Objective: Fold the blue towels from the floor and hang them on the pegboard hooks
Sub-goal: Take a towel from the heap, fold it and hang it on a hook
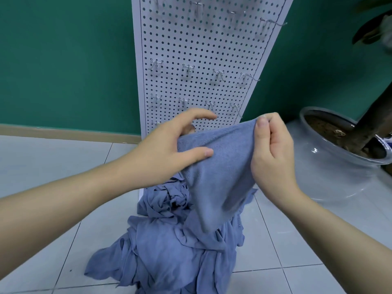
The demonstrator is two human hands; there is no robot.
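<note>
I hold one blue towel point(220, 166) up in front of the white pegboard point(203, 60). My right hand point(271, 149) pinches its upper right corner between thumb and fingers. My left hand point(169, 145) grips its upper left edge, thumb on the front, fingers curled behind. The towel hangs down to a point above a crumpled pile of blue towels point(169, 251) on the tiled floor at the pegboard's foot. Rows of bare metal hooks point(187, 70) stick out of the board.
A large clear glass planter point(331, 158) with soil and a dark trunk stands on the floor to the right of the pegboard. A green wall with a beige skirting runs behind. Pale floor tiles point(53, 158) spread to the left.
</note>
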